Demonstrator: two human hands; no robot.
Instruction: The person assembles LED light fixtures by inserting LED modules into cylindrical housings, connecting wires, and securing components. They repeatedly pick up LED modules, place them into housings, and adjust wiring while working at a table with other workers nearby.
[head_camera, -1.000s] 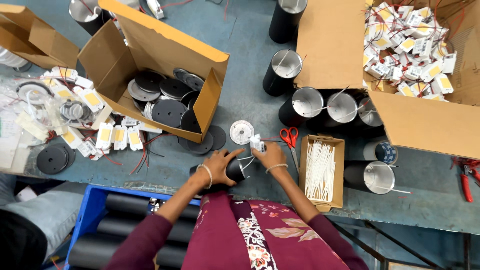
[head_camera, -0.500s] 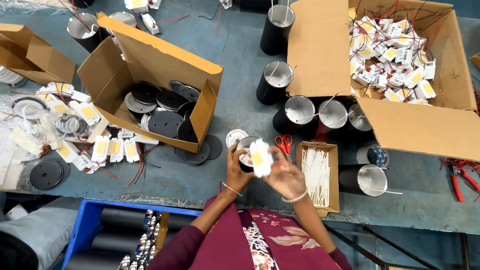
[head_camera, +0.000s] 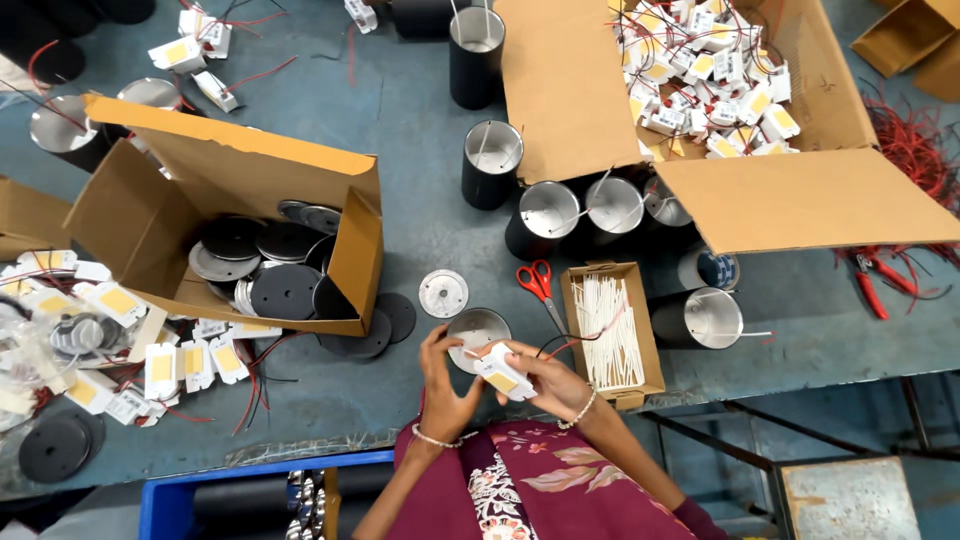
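My right hand holds a small white driver module with a yellow label, its red and black wires trailing right. My left hand grips the side of a black cylindrical housing that stands open-topped at the near table edge. The module sits just over the housing's rim. A round silver plate lies on the table just beyond the housing.
An open carton of black and silver discs lies at left. Red scissors and a small box of white sleeves are at right. Several black cylinders stand behind. A big carton of white modules is far right.
The camera moved closer and shifted. My hands went from the black housing on the table to lifting a white module, now held lower over the housing's open top.
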